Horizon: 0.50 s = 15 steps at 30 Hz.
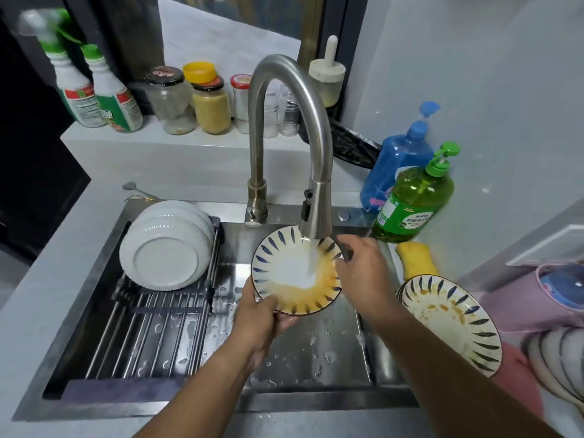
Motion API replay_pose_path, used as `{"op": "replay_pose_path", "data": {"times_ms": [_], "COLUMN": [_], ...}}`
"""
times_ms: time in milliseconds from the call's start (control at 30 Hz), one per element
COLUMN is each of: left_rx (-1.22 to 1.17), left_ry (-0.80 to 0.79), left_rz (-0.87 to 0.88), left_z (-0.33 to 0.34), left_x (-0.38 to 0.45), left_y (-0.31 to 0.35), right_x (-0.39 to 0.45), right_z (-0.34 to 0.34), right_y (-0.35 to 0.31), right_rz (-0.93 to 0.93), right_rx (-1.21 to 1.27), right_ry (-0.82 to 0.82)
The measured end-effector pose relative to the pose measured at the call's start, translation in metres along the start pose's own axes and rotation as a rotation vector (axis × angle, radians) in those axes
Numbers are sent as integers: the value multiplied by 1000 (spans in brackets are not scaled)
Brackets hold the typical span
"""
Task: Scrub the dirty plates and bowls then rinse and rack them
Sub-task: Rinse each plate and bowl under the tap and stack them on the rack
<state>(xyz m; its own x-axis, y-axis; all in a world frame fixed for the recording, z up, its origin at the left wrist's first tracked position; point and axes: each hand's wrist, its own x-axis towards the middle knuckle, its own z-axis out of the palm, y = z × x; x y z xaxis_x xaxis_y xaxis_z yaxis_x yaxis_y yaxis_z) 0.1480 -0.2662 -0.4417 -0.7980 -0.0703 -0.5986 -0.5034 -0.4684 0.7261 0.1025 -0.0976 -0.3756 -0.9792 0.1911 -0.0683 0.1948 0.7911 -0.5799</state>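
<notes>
My left hand grips the lower rim of a blue-leaf patterned plate, tilted under the running faucet. Water strikes the plate's middle and orange sauce pools along its lower edge. My right hand curls round the plate's right rim, with something dark at the fingers that I cannot make out. A second dirty patterned plate with brown smears lies on the counter at the right. Several white ribbed bowls lie stacked on their side on the roll-up rack over the sink's left half.
A yellow sponge lies behind the dirty plate. Green and blue soap bottles stand at the sink's back right. Jars and spray bottles line the ledge behind. More stacked dishes and a pink cloth sit at the far right.
</notes>
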Motion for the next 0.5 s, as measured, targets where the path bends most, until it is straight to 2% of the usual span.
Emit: {"op": "replay_pose_path", "data": {"times_ms": [167,333,500], "left_rx": [21,99,84], "left_ry": [26,76,90], "left_rz": [-54,24,93], "left_z": [-4,-13,-23], "left_x": [0,-6,-4], "left_y": [2,10,12], "right_x": [2,-12,-15], "right_z": [14,30,43], "right_y": [15,20,16], "right_rz": [239,441,406], "right_rx": [57,357,481], "right_ry": [-221,-407,-468]}}
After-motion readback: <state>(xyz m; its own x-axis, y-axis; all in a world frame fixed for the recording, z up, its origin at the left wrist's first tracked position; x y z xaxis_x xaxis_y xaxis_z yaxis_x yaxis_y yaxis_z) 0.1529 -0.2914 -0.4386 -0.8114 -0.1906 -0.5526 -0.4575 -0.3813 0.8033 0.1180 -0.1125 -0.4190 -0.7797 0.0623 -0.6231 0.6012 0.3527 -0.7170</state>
